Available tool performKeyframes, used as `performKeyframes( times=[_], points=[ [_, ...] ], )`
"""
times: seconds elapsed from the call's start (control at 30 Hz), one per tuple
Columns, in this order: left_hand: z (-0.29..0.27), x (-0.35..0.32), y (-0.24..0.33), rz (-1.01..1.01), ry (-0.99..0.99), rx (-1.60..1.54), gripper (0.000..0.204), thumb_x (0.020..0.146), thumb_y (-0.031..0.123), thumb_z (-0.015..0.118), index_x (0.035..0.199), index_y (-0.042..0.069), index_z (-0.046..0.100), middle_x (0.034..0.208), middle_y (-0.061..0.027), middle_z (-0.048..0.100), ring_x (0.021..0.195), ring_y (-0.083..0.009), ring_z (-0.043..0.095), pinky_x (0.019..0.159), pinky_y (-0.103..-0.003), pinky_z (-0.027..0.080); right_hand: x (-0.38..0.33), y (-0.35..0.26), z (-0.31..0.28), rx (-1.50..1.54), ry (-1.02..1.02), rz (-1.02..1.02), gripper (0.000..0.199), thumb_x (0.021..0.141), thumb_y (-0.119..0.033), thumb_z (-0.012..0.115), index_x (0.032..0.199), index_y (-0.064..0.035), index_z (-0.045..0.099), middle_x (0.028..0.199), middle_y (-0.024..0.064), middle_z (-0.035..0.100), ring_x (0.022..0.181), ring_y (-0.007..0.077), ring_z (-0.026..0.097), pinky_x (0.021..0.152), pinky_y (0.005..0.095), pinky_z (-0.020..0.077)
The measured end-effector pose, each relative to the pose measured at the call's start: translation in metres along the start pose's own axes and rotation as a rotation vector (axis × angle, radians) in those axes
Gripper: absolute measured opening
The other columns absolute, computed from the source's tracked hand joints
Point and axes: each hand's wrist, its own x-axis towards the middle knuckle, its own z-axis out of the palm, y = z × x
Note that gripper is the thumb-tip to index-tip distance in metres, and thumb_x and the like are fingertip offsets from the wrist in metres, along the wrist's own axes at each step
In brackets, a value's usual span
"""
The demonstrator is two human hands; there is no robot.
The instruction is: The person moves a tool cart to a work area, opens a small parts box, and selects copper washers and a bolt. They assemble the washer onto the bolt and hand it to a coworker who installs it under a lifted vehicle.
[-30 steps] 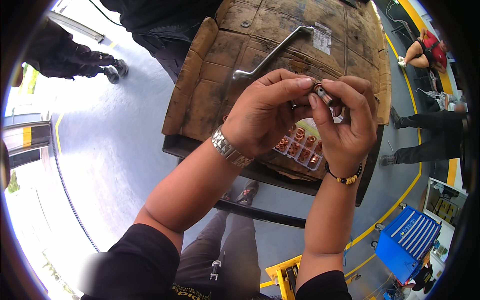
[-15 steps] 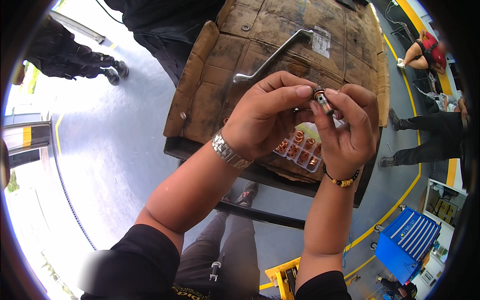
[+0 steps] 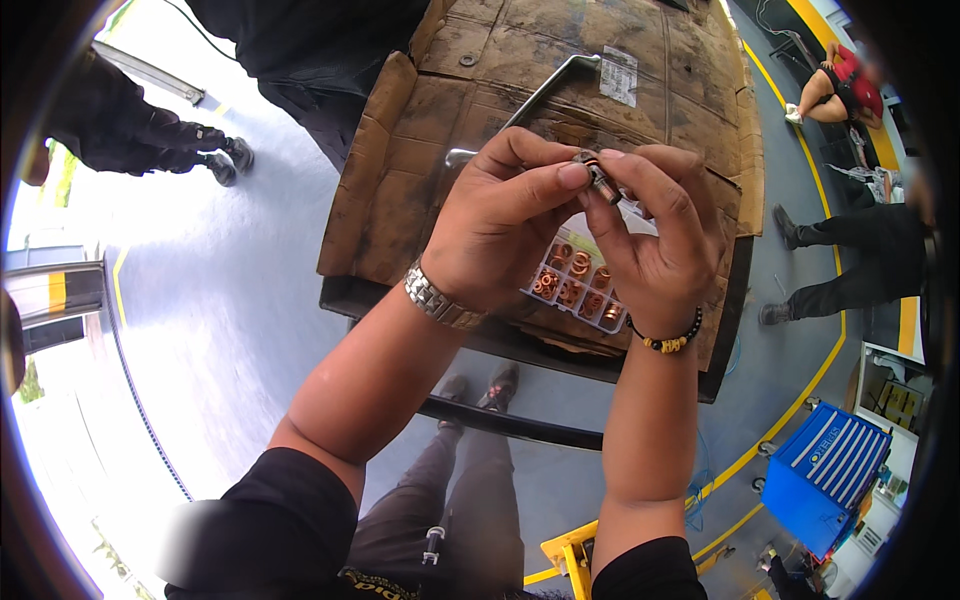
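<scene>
Over the near part of a cardboard-covered table, both hands pinch one small metal banjo bolt (image 3: 605, 189) with a hole in its side. A copper washer (image 3: 592, 163) shows near its head. My left hand (image 3: 490, 225) grips the head end between thumb and forefinger. The shank end lies between the thumb and forefinger of my right hand (image 3: 662, 225), its other fingers curled. Below and behind the hands, a clear compartment box (image 3: 600, 322) holds several copper washers, partly hidden by both hands.
A long metal wrench (image 3: 540, 95) rests on the stained cardboard (image 3: 440, 120), beside a white label (image 3: 619, 76). A loose washer (image 3: 467, 60) lies farther back. Other people stand to the left and right. A blue tool cabinet (image 3: 825, 475) and a yellow metal frame (image 3: 570, 550) are at lower right.
Both hands have shifted left with the bolt, still pinching it. More of the compartment box shows between them. The whole view has also shifted slightly.
</scene>
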Motion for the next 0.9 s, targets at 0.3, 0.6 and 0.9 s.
performKeyframes(
  times=[0.3, 0.6, 0.9],
  points=[
    [0.002, -0.001, 0.000, 0.083, -0.009, 0.158, 0.012, 0.098, -0.003, 0.066, 0.108, 0.000, 0.070, 0.110, -0.0168, 0.075, 0.106, -0.0233, 0.071, 0.098, -0.037, 0.056, 0.000, 0.007, -0.005, -0.021, 0.018, 0.018, 0.022, 0.078, -0.009, 0.083, 0.097, -0.0098, 0.072, 0.090, 0.0018, 0.068, 0.075, 0.0184, 0.070, 0.063, 0.0314, 0.0597],
    [-0.001, -0.004, -0.008, 0.287, -0.042, 0.560, 0.016, 0.095, -0.009, 0.067, 0.110, -0.002, 0.069, 0.118, -0.0190, 0.073, 0.111, -0.0209, 0.069, 0.099, -0.032, 0.055, 0.000, 0.011, -0.031, 0.398, -0.193, 0.327, 0.020, 0.083, 0.004, 0.076, 0.101, -0.0051, 0.072, 0.091, 0.0027, 0.072, 0.083, 0.0121, 0.071, 0.073, 0.0264, 0.0576],
    [0.004, -0.008, -0.013, 0.354, -0.134, 0.720, 0.034, 0.094, -0.011, 0.067, 0.126, -0.002, 0.065, 0.125, -0.0134, 0.069, 0.113, -0.0174, 0.066, 0.100, -0.030, 0.053, -0.003, 0.019, -0.045, 0.922, -0.278, 0.642, 0.023, 0.089, 0.008, 0.070, 0.111, 0.0011, 0.069, 0.103, 0.0025, 0.070, 0.094, 0.0074, 0.067, 0.085, 0.0235, 0.0567]
  ],
)
